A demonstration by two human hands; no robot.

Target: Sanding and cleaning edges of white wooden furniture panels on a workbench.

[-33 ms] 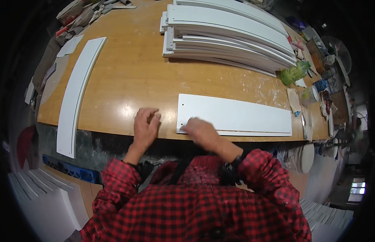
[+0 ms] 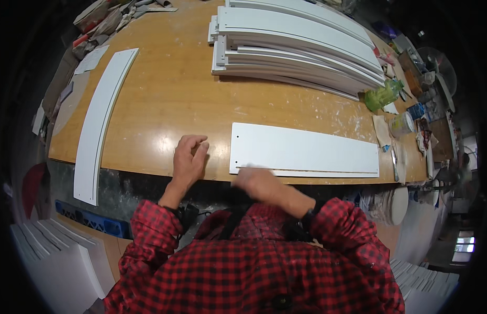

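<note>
A white board (image 2: 306,149) lies along the table's near edge, with small dark holes at its ends and a groove along its near side. My right hand (image 2: 262,184) is at the near left corner of this board, partly over its edge. Motion smears its fingers, so whether they hold anything is unclear. Left of the board, my left hand (image 2: 189,159) hovers over the wooden table (image 2: 165,104), fingers bent and apart from the thumb, with nothing in it. Another white grooved board (image 2: 103,120) lies at the left, its near end jutting past the table edge.
Several white boards (image 2: 296,31) are stacked at the far right. Beside them are a green bottle (image 2: 382,95), a white tub (image 2: 401,124) and a slim tool (image 2: 394,164). Below the table, a blue plastic piece (image 2: 91,219) and more white panels (image 2: 60,267) stand at the left.
My right hand has moved toward me, from the board's corner to its near edge. My left hand has shifted only slightly. The boards stay put.
</note>
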